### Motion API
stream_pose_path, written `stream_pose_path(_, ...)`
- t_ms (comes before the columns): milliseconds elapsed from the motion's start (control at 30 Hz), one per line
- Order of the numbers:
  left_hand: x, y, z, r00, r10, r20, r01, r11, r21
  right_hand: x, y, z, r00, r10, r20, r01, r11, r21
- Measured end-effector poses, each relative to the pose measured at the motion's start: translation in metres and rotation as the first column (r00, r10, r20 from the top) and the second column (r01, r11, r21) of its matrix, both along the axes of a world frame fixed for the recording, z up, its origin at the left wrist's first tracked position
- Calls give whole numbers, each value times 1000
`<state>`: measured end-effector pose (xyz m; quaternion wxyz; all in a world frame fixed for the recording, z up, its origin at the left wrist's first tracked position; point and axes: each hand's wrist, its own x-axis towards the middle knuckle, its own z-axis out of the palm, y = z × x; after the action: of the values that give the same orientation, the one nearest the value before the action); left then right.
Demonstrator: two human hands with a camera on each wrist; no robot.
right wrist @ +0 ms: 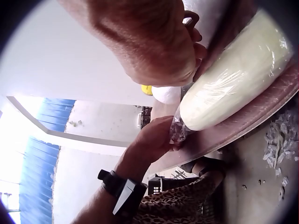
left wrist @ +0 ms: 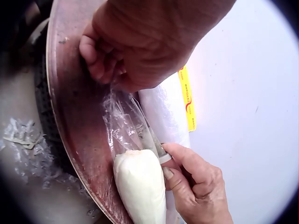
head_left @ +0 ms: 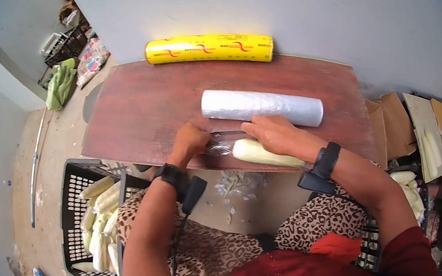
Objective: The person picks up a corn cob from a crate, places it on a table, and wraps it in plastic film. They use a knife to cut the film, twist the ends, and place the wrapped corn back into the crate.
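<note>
A pale peeled vegetable (head_left: 265,155) (left wrist: 140,186) (right wrist: 233,84) lies wrapped in clear cling film (left wrist: 124,121) at the near edge of the reddish table (head_left: 140,110). My left hand (head_left: 189,141) (left wrist: 135,46) (right wrist: 152,140) pinches the loose end of the film, pulled taut to the left of the vegetable. My right hand (head_left: 273,134) (left wrist: 196,182) (right wrist: 149,42) grips a knife (left wrist: 156,147) by the vegetable's tip, with the blade (head_left: 227,132) laid across the film. The film roll (head_left: 259,107) (left wrist: 161,112) lies just behind both hands.
A yellow cling-film box (head_left: 209,50) (left wrist: 188,98) lies at the table's far edge by the wall. A black crate (head_left: 65,187) with several pale vegetables stands on the floor at my left. Cardboard (head_left: 405,119) and more vegetables sit at the right. Scraps (head_left: 237,182) litter the floor.
</note>
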<state>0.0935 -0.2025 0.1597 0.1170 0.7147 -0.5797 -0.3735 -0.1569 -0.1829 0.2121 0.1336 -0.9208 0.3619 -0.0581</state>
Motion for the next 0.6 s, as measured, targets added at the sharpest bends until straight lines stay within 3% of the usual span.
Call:
stream_pose_path(200, 0, 1, -2, 1000, 16, 4, -16, 1000, -3, -5, 0, -7, 998, 6, 70, -2, 998, -62)
stream_pose_path(333, 0, 2, -4, 1000, 28, 1, -28, 999, -26, -19, 4, 1, 1000, -21, 14, 21, 999, -30)
stream_pose_path(600, -3, 2, 4, 1000, -4, 30, 4, 1000, 9, -104, 20, -2, 996, -71, 49, 72, 997, -26)
